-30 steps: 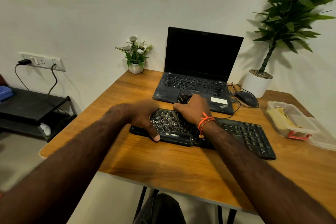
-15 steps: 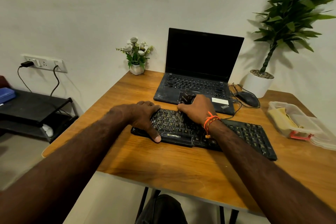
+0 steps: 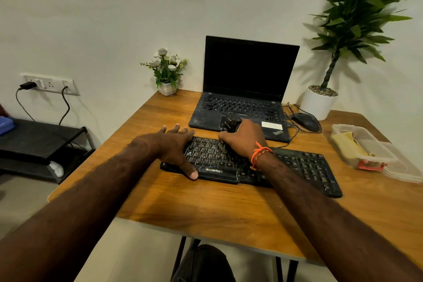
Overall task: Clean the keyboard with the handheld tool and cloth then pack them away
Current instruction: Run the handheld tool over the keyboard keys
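The keyboard (image 3: pixel 263 165) lies lengthwise across the wooden table (image 3: pixel 206 208), near its front edge. The left hand (image 3: pixel 174 149), fingers spread, presses its left end; the right hand (image 3: pixel 245 137) grips a dark handheld tool (image 3: pixel 230 125) over the keys. Behind stand a laptop (image 3: pixel 247 89), mouse (image 3: pixel 305 121) and two potted plants against the wall; a cloth (image 3: pixel 345 146) sits in a box (image 3: pixel 366 146) at the right edge.

A black keyboard (image 3: pixel 251 165) with pale lettering lies on a warm orange-brown wood-grain surface (image 3: pixel 206 208). Behind it, a black laptop (image 3: pixel 247 89) bearing a white sticker. An orange thread band (image 3: pixel 259 154) circles one wrist. A clear box (image 3: pixel 366 149) holds a yellow cloth (image 3: pixel 345 146). White pots carry green leaves (image 3: pixel 364 7) and white flowers (image 3: pixel 163 59).
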